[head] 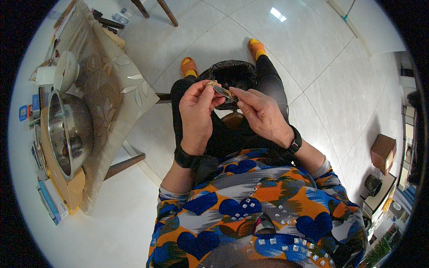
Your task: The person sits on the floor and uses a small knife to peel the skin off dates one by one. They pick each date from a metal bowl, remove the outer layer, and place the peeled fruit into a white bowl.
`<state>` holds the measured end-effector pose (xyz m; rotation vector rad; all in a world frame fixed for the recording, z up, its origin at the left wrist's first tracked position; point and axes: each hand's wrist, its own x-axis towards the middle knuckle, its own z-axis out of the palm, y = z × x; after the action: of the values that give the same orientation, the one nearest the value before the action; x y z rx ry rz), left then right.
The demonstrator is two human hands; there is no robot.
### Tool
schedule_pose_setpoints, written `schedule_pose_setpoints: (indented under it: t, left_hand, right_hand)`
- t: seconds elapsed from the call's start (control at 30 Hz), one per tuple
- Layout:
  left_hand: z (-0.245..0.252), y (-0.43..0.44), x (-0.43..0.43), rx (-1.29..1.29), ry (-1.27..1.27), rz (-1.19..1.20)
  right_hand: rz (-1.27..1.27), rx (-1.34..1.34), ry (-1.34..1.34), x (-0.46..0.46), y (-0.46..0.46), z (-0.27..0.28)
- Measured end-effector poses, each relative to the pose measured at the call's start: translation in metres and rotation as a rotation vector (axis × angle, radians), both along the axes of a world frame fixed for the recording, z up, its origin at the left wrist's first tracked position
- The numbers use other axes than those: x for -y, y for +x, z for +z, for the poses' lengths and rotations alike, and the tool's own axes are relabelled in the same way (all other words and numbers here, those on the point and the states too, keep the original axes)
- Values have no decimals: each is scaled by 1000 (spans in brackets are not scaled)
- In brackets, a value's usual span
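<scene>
My left hand [198, 104] pinches a small, pale brown lumpy piece [212, 83] between thumb and fingertips; I cannot tell just what it is. In my right hand [264, 112] is a small knife, its metal blade [220, 90] pointing left and touching or nearly touching the piece. Brownish scraps [231, 95] cling near the blade by the right fingertips. The knife's handle is mostly hidden in the hand. Both hands are above the near edge of a bin lined with a black plastic bag [231, 67], which stands between my legs.
At left, a table with a clear flower-patterned cover [134, 97] bears a steel basin [78, 129] with dark items inside, a white bowl [67, 72] and cardboard [75, 191]. Wooden legs [167, 13] stand at the top. A brown box [383, 150] is on the right.
</scene>
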<state>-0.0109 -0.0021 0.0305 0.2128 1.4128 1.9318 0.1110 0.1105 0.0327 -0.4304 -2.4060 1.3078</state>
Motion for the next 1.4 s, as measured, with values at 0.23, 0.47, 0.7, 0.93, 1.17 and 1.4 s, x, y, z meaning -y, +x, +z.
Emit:
schedule_pose_setpoints:
  t: [0.23, 0.47, 0.7, 0.93, 1.17, 1.4]
  left_hand:
    - [-1, -2, 3, 136, 40, -45]
    - [-3, -3, 3, 185, 72, -62]
    - [0, -3, 4, 224, -3, -153]
    - [-1, -2, 4, 260, 66, -169]
    - [-2, -4, 5, 262, 86, -185]
    - [23, -5, 4, 110, 17, -202]
  right_hand:
    - [-4, 4, 47, -1, 0, 1]
    - [7, -17, 45, -1, 0, 0]
    - [-15, -5, 42, -3, 0, -1]
    - [-103, -1, -86, -5, -2, -9]
    - [-111, 30, -277, -5, -2, -10]
    - [-107, 151, -350, -10, 0, -9]
